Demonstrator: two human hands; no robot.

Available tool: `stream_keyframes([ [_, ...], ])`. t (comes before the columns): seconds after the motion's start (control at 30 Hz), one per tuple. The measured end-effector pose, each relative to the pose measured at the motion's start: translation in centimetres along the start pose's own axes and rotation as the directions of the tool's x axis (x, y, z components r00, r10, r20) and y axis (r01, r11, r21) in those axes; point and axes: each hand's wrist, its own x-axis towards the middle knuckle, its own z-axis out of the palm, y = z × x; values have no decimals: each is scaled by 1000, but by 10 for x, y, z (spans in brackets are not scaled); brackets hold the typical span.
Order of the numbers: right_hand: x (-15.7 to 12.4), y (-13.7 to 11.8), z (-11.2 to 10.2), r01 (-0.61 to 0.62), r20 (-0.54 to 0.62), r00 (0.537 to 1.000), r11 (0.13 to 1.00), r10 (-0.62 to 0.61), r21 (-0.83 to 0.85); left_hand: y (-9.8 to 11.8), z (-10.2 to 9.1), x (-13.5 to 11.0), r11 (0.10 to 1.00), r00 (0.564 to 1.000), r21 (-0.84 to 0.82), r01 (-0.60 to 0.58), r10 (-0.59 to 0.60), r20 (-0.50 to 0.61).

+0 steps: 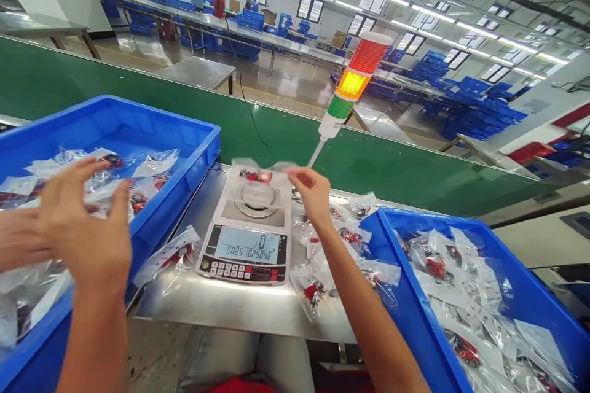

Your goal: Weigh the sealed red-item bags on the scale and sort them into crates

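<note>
Over the left blue bin [209,138] my left hand [87,227] is open, its fingers spread above clear plastic bags [157,163] of red and black parts. Whether it touches any of them I cannot tell. My right hand [314,193] pinches the edge of a plastic bag [257,176] holding red and dark parts, blurred by motion. That bag is above the back of the digital scale [246,250], whose display reads 0 on top. One bag [173,253] lies left of the scale, and several bags [316,291] lie to its right.
Another person's forearm [18,239] reaches in from the left edge. On the right, a second blue bin [389,245] holds many bags. A signal tower [353,83] with its yellow light lit rises behind the steel table [216,307]. A green barrier [286,135] runs behind.
</note>
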Motion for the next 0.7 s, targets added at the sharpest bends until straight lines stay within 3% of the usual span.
stream_keyframes([
  [0.07,-14,19,-9,-49,51,997,999,50,-14,20,4,-18,998,998,14,-67,67,12],
  [0.2,-48,38,-58,-54,0,998,977,55,-204,39,19,-35,988,984,-48,-145,150,96],
  [0.27,-63,44,-81,-59,3,998,918,65,-392,40,28,-37,982,975,-81,-168,178,130],
  [0.37,-84,54,-99,-13,120,987,800,105,-600,41,41,-37,972,960,-133,-196,217,179],
  [0.47,-96,67,-99,87,237,966,728,105,-680,43,50,-38,966,949,-160,-201,233,211],
  [0.57,-90,82,-91,198,326,941,634,90,-748,46,54,-40,966,948,-170,-195,230,219],
  [0.7,-66,102,-75,186,322,920,471,225,-862,50,53,-40,964,940,-169,-205,242,239],
])
